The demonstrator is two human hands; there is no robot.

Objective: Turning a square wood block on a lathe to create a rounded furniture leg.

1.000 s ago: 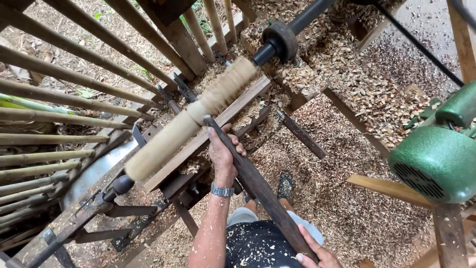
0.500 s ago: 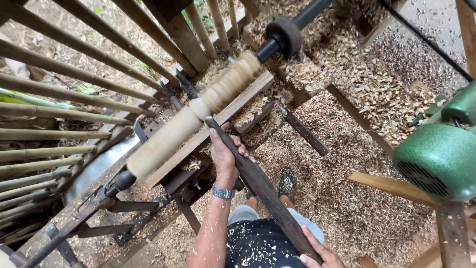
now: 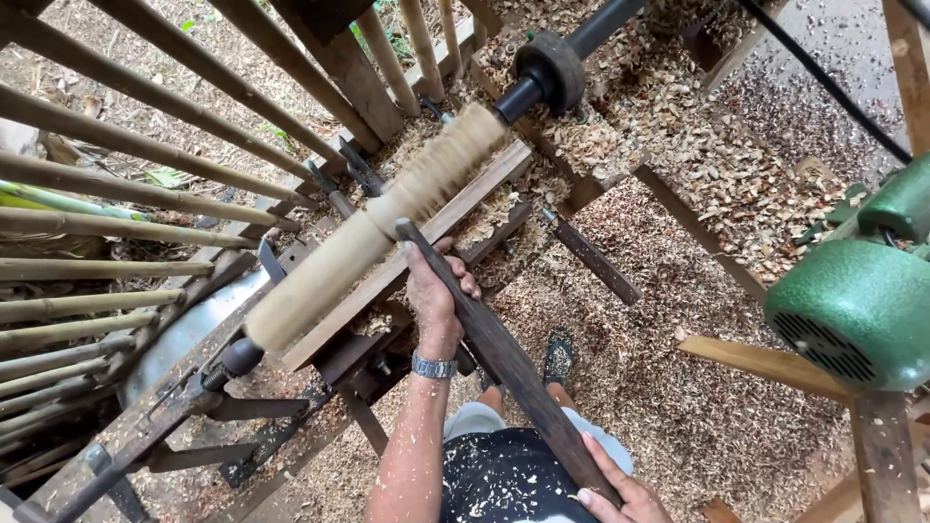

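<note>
A pale wooden cylinder (image 3: 373, 232) spins on a rough wooden lathe, smooth at its lower left and ridged toward the upper right. A long dark turning tool (image 3: 504, 358) runs from the bottom of the view up to the cylinder, its tip touching the wood near the middle. My left hand (image 3: 436, 295) grips the tool close to its tip and rests by the wooden tool rest (image 3: 426, 247). My right hand (image 3: 620, 494) holds the tool's rear end at the bottom edge.
A green electric motor (image 3: 857, 305) sits at the right with a black belt (image 3: 823, 82) running up. Wood shavings cover the ground. Bamboo poles (image 3: 116, 232) lie at the left. A dark chisel (image 3: 591, 257) rests on the frame.
The tool tip and my left hand have slid up along the cylinder toward the ridged part. My right hand has stayed at the tool's rear end.
</note>
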